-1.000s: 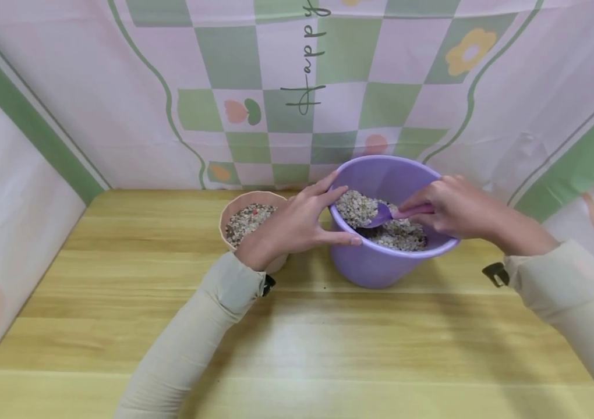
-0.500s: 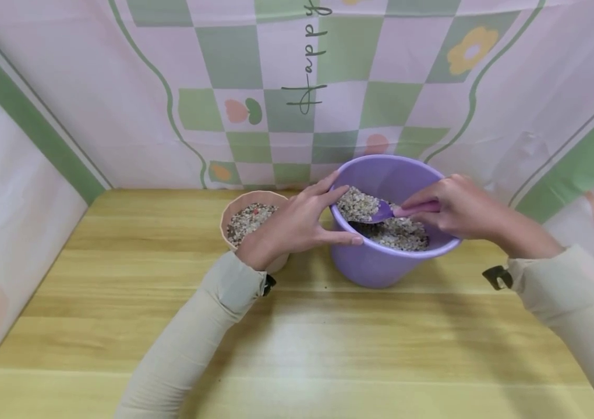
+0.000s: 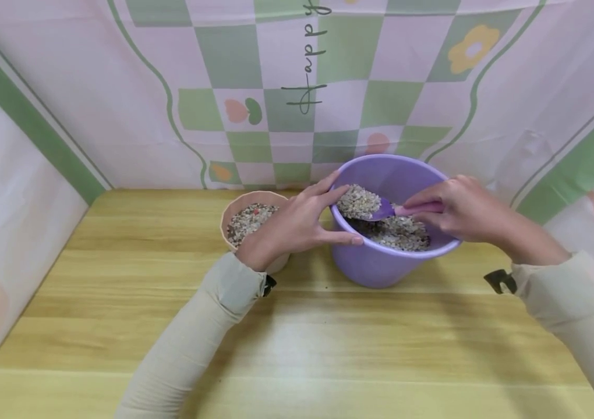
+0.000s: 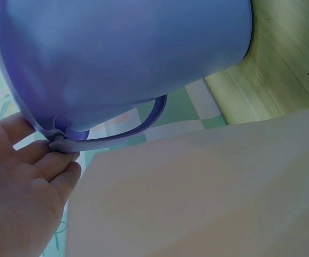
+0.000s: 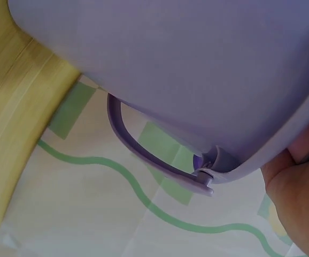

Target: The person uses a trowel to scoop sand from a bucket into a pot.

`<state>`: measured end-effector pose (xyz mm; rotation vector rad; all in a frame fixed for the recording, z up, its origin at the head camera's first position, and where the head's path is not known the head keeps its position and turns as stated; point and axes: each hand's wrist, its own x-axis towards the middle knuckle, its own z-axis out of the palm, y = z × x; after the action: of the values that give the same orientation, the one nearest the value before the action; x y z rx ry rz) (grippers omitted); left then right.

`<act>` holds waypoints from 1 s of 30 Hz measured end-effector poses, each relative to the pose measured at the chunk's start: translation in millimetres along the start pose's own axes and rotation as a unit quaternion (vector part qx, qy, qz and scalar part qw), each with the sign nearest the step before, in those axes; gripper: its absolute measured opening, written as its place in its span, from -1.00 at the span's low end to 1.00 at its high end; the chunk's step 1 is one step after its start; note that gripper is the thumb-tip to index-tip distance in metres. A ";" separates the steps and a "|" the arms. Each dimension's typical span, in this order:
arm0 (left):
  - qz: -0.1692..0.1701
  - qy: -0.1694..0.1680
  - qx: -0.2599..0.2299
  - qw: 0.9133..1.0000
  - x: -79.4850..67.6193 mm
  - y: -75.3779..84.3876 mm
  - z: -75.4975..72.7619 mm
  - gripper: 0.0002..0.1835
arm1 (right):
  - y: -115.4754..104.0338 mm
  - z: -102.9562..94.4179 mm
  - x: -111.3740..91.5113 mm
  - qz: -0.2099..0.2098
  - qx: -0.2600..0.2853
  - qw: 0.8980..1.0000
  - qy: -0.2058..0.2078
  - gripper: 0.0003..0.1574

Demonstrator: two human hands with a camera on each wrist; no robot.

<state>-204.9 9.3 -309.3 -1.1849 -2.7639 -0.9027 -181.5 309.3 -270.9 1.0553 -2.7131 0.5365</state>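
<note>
A purple bucket (image 3: pixel 375 269) with pale gravel (image 3: pixel 402 234) inside stands on the table, right of centre. My left hand (image 3: pixel 297 221) holds its left rim, thumb along the front and fingers by the handle hinge, as the left wrist view shows. With my right hand (image 3: pixel 470 210) I grip the pink handle of a small purple shovel (image 3: pixel 385 209), whose blade carries heaped gravel inside the bucket, near the left wall. The blade's tip is hidden under the gravel. In the right wrist view the bucket's wall hides the shovel.
Left of the bucket stands a peach pot (image 3: pixel 227 212) with mixed gravel in it, partly behind my left wrist. The bucket's handle (image 4: pixel 125 138) hangs down its far side. A patterned cloth (image 3: pixel 234 58) rises behind the wooden table (image 3: pixel 297 349).
My right hand has shifted slightly right, and the loaded shovel has come a little up and right within the bucket. My left hand stays at the rim.
</note>
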 end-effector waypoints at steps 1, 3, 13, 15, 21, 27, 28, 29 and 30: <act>0.000 0.001 0.001 1.000 0.0 0.2 -0.2 0.12 | 0.4 -0.2 -0.6 -0.004 0.000 1.000 0.007 -0.70; 0.000 0.003 0.003 1.000 0.2 0.3 -0.5 0.13 | 0.1 -1.2 -1.2 -0.008 -0.001 1.000 0.017 -0.70; -0.002 0.001 -0.004 1.000 -0.9 -0.6 0.8 0.14 | -5.8 2.6 -5.1 -0.008 -0.014 0.999 0.045 -0.69; -0.001 0.002 -0.004 1.000 -1.2 -0.7 0.9 0.13 | -5.8 3.4 -6.0 -0.010 -0.013 0.999 0.049 -0.68; -0.003 0.001 -0.001 1.000 -0.9 0.3 1.7 0.13 | -4.1 3.0 -11.2 -0.013 -0.014 0.998 0.067 -0.64; -0.009 -0.001 0.001 1.000 -1.8 1.4 0.0 0.13 | -3.5 0.3 -12.6 -0.028 -0.033 0.995 0.091 -0.59; -0.009 -0.001 0.001 1.000 -1.9 1.3 -0.1 0.13 | -3.4 0.2 -12.6 -0.029 -0.035 0.995 0.093 -0.59; -0.009 -0.001 0.000 1.000 -1.9 1.1 0.0 0.12 | -3.4 0.1 -12.7 -0.030 -0.037 0.994 0.093 -0.59; -0.008 -0.001 0.000 1.000 -1.9 1.1 -0.1 0.12 | -3.5 0.1 -12.8 -0.032 -0.040 0.994 0.095 -0.59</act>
<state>-202.9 8.6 -309.1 -1.1656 -2.7791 -0.9049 -169.8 314.7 -273.9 1.0116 -2.5061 0.4878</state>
